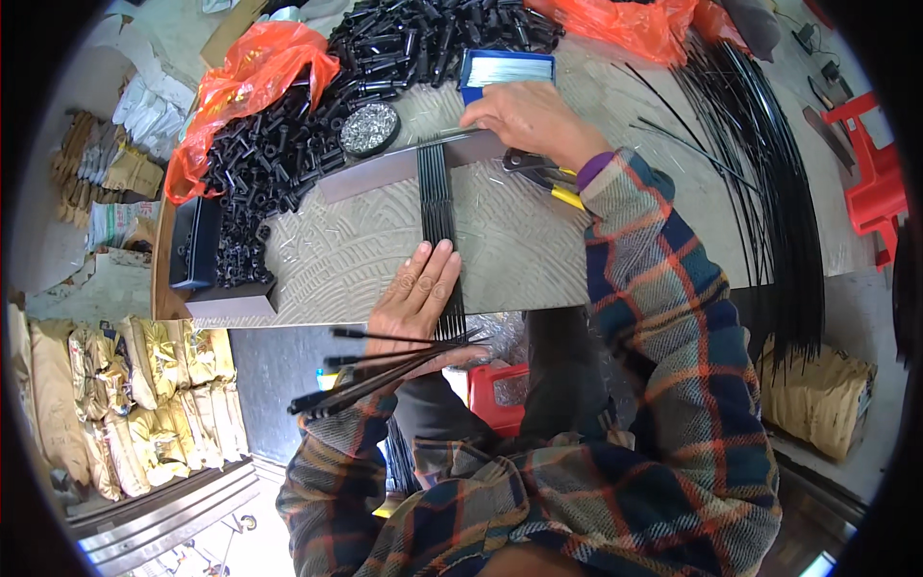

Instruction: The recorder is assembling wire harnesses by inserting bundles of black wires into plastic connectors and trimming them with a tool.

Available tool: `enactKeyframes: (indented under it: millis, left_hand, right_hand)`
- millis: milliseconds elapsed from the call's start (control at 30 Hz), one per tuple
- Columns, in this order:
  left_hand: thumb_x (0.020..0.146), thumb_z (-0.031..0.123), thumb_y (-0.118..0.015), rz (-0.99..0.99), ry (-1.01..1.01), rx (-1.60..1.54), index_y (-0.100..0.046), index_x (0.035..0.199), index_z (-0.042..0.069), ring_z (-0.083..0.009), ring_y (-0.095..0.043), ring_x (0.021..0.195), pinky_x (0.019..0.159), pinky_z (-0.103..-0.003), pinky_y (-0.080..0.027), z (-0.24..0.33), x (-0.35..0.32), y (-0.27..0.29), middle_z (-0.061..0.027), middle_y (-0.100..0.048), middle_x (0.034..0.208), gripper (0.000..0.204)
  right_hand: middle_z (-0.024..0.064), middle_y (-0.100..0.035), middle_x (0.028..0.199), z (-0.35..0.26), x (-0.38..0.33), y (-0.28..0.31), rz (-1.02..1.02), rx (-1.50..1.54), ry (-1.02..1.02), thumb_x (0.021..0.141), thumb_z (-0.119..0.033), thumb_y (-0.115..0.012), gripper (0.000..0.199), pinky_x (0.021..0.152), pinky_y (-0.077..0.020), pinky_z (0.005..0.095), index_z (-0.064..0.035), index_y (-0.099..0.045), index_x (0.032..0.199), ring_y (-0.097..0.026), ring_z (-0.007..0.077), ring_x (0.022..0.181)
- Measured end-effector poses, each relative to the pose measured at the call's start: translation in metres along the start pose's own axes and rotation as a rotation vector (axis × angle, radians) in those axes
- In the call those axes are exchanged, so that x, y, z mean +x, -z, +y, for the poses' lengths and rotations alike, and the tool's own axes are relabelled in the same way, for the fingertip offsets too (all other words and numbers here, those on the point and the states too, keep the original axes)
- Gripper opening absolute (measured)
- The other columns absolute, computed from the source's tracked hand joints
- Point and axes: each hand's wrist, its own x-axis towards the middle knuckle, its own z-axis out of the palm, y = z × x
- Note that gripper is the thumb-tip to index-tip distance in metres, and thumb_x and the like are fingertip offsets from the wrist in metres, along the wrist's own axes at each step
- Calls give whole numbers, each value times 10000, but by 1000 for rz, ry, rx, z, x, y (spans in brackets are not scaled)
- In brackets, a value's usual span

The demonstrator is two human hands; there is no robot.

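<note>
My left hand (418, 293) lies with its fingers extended over a row of thin black rods (436, 197) at the table's near edge. Several more black rods (370, 380) with thicker ends are tucked in the crook of its thumb, fanning out left across the wrist. A low grey metal strip (370, 173) stands behind, and the row's far ends rest against it. Over the strip's right part, my right hand (529, 117) has its fingers pinched together; what they hold is too small to tell. Just beyond is a blue box (471, 94) of thin pale sticks.
Black tubular parts (423, 43) heap along the back, beside orange plastic bags (260, 72). A round tin of small shiny pieces (370, 130) stands left of the strip. Yellow-handled pliers (543, 178) lie near my right wrist. Long black rods (788, 202) hang over the right edge.
</note>
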Motion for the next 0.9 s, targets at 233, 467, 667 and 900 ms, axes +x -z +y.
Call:
enactKeyframes:
  millis: [233,467,667,900]
  left_hand:
    - [520,549,-718,41,-4,-28,-430,1227,-30,-345,-335,1238,1011,-406,-299,-1,1,-2,-184,-409,1290,958]
    - [499,535,-741,37,-3,-25,-440,1222,-31,-354,-339,1234,1001,-413,-311,-2,1,-8,-189,-418,1283,967]
    - [498,525,-751,68,-16,-37,-427,1219,-59,-369,-341,1229,996,-419,-313,-3,1,-10,-219,-408,1279,983]
    - [529,545,-720,76,-19,-29,-437,1209,-59,-367,-355,1219,992,-422,-315,-4,0,-10,-215,-417,1272,952]
  right_hand:
    - [70,-595,753,-3,5,1,-6,29,11,772,-161,-531,145,602,-435,398,-184,-647,855,-588,276,743]
    - [45,-578,766,-1,3,-2,-19,37,3,800,-179,-541,114,604,-426,391,-195,-643,849,-582,263,740]
    - [52,-587,762,1,2,-1,-16,35,4,802,-175,-535,120,613,-430,392,-190,-648,840,-585,264,737]
    - [59,-597,776,-5,7,-4,-79,-24,-11,797,-173,-534,128,619,-438,396,-192,-649,850,-587,275,742]
